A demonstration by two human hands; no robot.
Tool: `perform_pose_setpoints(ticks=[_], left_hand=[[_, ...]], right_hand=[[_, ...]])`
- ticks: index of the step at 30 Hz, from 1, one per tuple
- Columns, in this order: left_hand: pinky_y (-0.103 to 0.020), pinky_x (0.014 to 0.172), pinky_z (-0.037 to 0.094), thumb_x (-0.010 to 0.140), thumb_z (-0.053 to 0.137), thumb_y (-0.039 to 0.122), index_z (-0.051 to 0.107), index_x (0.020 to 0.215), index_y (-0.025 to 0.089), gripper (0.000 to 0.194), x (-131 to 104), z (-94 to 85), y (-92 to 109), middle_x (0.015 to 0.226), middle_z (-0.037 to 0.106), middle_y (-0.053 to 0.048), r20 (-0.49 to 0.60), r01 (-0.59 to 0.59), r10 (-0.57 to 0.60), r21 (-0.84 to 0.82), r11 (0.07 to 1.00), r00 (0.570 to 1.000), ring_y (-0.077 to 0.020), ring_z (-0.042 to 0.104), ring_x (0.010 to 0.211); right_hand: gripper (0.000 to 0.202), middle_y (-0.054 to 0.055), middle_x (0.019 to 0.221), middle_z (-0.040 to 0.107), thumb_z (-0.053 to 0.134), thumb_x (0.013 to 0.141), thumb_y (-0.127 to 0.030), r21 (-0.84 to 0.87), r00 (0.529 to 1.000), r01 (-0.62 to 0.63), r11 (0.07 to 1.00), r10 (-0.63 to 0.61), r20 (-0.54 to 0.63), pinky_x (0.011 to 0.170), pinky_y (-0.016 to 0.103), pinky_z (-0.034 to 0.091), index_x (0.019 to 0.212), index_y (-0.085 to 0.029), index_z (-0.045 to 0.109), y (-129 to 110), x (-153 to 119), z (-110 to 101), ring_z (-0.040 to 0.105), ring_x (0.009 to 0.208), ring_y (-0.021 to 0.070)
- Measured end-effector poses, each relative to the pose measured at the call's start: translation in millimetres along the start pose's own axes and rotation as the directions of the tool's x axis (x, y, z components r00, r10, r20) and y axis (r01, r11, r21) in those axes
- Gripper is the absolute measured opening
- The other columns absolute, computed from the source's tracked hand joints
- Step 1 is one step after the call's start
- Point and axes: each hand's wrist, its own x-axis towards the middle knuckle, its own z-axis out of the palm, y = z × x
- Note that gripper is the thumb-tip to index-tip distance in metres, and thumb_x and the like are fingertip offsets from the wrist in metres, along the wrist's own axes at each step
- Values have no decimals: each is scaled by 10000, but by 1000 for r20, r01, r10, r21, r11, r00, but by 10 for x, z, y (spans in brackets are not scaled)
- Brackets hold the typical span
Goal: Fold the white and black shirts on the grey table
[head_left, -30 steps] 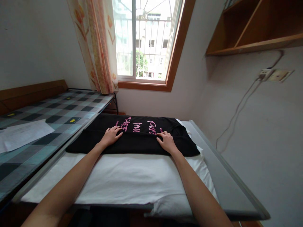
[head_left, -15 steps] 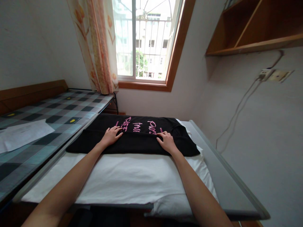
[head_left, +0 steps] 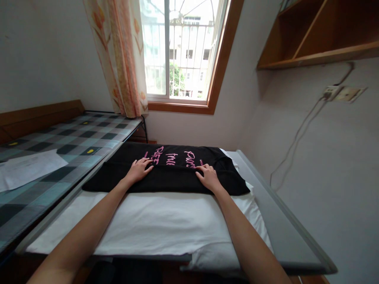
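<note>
A black T-shirt [head_left: 174, 182] with pink lettering lies across the table, its near part folded over so the fold's edge covers some of the print. My left hand [head_left: 139, 169] rests on the left of this fold, palm down with fingers spread. On the right part of the fold lies my right hand [head_left: 209, 176], its fingers apart and slightly bent, fingertips touching the cloth. Beneath the black T-shirt a white cloth [head_left: 160, 225] is spread out, and one corner of it hangs over the table's near edge.
The grey-edged table [head_left: 291, 232] extends to the right, towards the wall. At the left stands a bed with a checkered mattress [head_left: 74, 136] and paper sheets [head_left: 32, 167] on it. A curtain [head_left: 127, 59], a window [head_left: 189, 51] and a wooden shelf [head_left: 319, 55] surround the space.
</note>
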Motion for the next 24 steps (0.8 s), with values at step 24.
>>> perform_pose_setpoints(ticks=[24], left_hand=[[-500,1119,262,918,409,487,574,1263,277,435,6,8,-6,1375,538,-69,8,2,-2,-6,1000,1000,-248,460,1285]], right_hand=[[306,89,1148,571,521,905,-360,2,1000,-1,1000,1,6,896,344,360,1163,-265,655,10,4,8,493,1085,237]])
